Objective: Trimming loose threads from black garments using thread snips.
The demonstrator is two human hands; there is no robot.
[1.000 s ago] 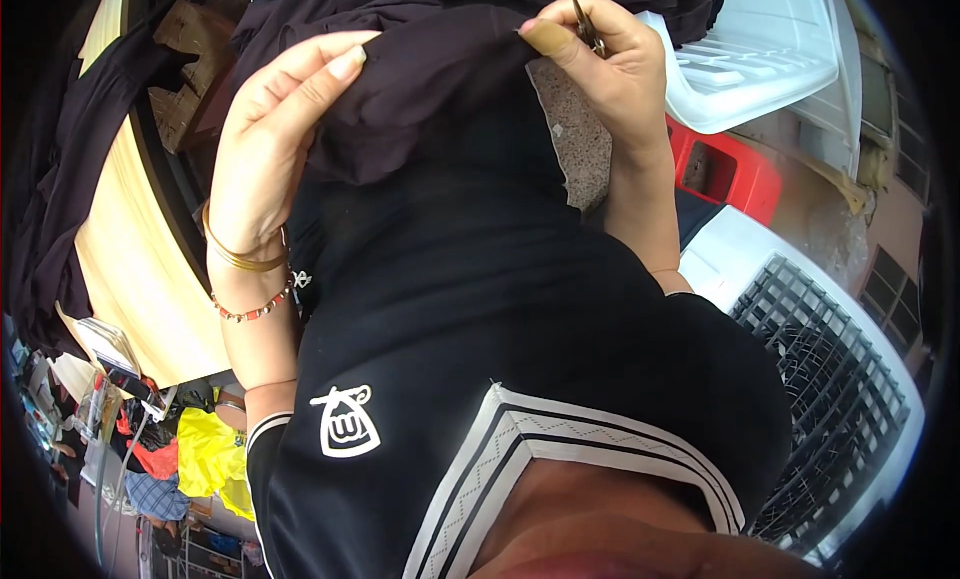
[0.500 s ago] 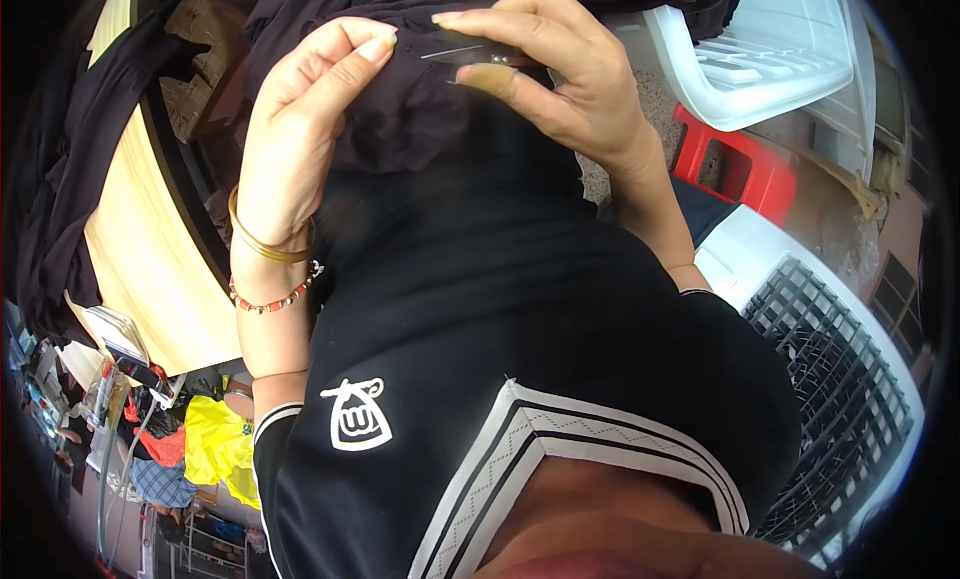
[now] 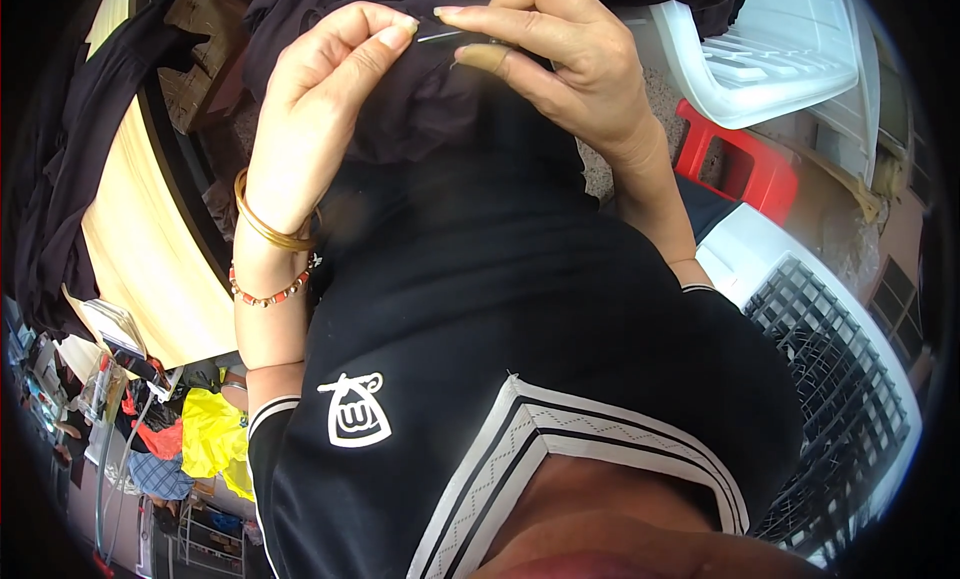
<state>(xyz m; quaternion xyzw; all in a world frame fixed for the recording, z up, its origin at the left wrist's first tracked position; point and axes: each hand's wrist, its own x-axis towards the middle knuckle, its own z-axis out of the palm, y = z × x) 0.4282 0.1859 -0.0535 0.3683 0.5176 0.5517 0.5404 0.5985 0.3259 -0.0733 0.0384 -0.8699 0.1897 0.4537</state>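
Observation:
My left hand (image 3: 340,79) is raised over dark cloth, thumb and forefinger pressed together in a pinch; whatever lies between them is too small to make out. Facing it, my right hand (image 3: 570,64) holds a thin pointed metal tool (image 3: 438,38), its tip toward the left fingertips. The tool's rear part is hidden in the palm, so its kind cannot be told. The right thumb and forefinger are apart on either side of it, and the thumb has a tan covering. Dark purplish-black cloth (image 3: 415,119) lies bunched below both hands.
A light wooden tabletop (image 3: 155,249) is at the left, with dark garments (image 3: 70,169) over its edge. At the right are a white plastic basket (image 3: 760,89), a red stool (image 3: 735,159) and a white chair with a grid back (image 3: 840,379). A yellow bag (image 3: 215,439) sits lower left.
My left hand has shifted slightly right and up, bringing its pinch nearer the metal tip. The right hand has tilted a little, and less of the tool's rear shows.

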